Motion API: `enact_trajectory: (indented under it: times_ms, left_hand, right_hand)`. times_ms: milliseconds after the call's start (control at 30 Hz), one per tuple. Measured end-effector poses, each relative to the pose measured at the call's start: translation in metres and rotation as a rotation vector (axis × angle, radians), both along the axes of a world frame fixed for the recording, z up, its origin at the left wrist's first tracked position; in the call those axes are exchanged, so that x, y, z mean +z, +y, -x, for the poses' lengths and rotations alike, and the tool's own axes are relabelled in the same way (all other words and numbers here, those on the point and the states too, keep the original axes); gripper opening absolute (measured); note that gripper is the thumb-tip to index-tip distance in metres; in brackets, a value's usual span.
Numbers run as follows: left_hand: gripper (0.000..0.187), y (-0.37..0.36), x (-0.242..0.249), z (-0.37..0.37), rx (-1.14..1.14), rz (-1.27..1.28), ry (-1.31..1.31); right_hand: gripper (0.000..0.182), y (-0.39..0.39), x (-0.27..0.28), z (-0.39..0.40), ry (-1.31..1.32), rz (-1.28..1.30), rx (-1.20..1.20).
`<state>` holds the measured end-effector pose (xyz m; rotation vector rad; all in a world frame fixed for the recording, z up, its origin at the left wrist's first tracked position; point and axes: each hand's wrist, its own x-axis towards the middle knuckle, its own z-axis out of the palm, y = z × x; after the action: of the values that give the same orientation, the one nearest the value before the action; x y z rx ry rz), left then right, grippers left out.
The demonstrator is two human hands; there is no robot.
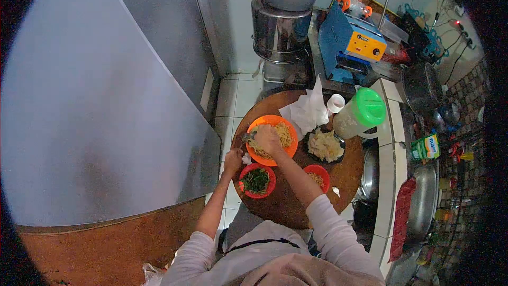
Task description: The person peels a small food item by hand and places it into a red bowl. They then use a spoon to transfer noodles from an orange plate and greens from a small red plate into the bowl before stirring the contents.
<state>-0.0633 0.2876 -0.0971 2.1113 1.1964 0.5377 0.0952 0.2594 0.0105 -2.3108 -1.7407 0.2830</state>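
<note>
An orange plate (291, 149) of noodles lies on the round wooden table. Over the noodles is my right hand (267, 140), its fingers curled down; what they grip is hidden. A small dark grey item (248, 136) shows by its fingertips at the plate's left side. Beside the plate's lower left edge, my left hand (233, 161) has its fingers closed, and I cannot make out what is in them. A small white piece (246, 159) lies near it. Just below sits a red bowl (243, 185) with chopped green vegetables.
On the table (283, 201) are a dark plate of crackers (325, 145), a red bowl (326, 175), white paper (309, 111), a white cup (336, 103) and a green-lidded pitcher (365, 111). A tiled counter (389, 180) runs along the right, a grey panel (106, 116) along the left.
</note>
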Motion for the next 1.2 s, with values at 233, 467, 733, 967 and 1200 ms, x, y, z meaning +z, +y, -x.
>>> enact_trajectory:
  times_ms: [233, 467, 733, 967, 1200]
  left_hand:
    - [0.021, -0.002, -0.013, 0.003, -0.081, -0.097, 0.074]
    - [0.021, -0.006, -0.01, 0.002, -0.073, -0.062, 0.204]
    - [0.025, -0.003, -0.003, -0.003, -0.037, 0.057, 0.144]
    - [0.02, -0.008, 0.004, 0.002, -0.005, 0.103, 0.027]
    - [0.02, -0.012, -0.002, 0.003, 0.037, 0.149, -0.018]
  right_hand:
    - [0.016, 0.016, -0.036, 0.006, -0.207, -0.019, 0.083]
    - [0.016, 0.036, -0.077, 0.018, -1.118, -0.071, 0.046]
    - [0.019, 0.031, -0.02, 0.008, -0.019, 0.197, 0.02]
    - [0.023, -0.015, -0.086, -0.039, 0.146, 0.014, -0.082]
    - [0.023, -0.051, -0.108, -0.031, 0.284, -0.293, -0.175]
